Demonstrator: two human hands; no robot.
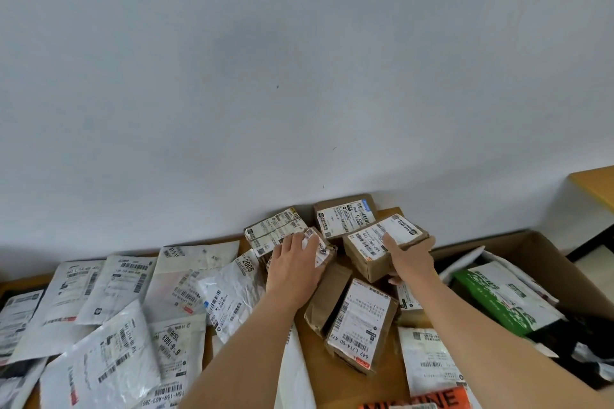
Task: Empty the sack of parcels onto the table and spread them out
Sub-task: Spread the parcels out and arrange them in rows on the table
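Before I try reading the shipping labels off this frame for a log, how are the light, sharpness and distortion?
Head view: soft, even light, with only faint shadows under the left hand and right hand; mild glare on the crinkled white mailer; wide-angle bending curves the table edge along the wall; large print on the cardboard box reads, fine text stays blurred.

Wooden table (388,372) bears white mailer bags (109,339) and cardboard boxes (362,322).
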